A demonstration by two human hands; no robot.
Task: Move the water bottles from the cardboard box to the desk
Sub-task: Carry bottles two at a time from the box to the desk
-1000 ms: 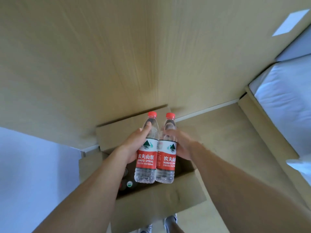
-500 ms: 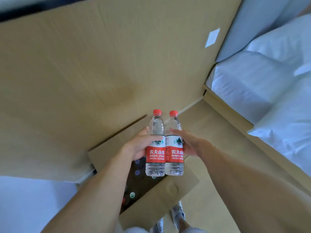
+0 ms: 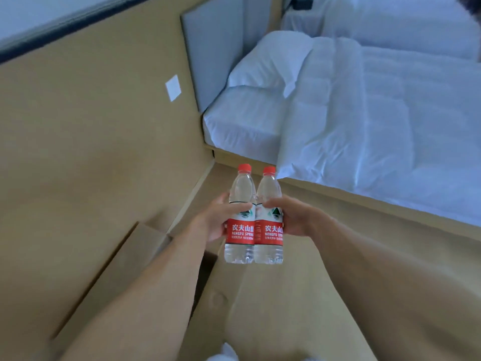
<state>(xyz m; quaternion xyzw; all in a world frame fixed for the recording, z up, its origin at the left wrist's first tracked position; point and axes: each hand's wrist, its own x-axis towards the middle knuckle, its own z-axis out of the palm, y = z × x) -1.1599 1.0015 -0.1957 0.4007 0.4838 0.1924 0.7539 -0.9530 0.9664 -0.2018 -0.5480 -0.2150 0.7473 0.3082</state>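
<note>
We grip one bottle in each hand: left hand [image 3: 217, 220] curls round the left bottle [image 3: 240, 217], right hand [image 3: 291, 217] round the right bottle [image 3: 269, 220]. Bottles upright, touching, held above the box [image 3: 109, 277] and floor. Red labels read "NONGFU SPRING" plus Chinese characters; red caps.

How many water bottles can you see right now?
2. The left bottle is in the left hand, the right bottle in the right hand, side by side. The cardboard box may hide more.
</note>
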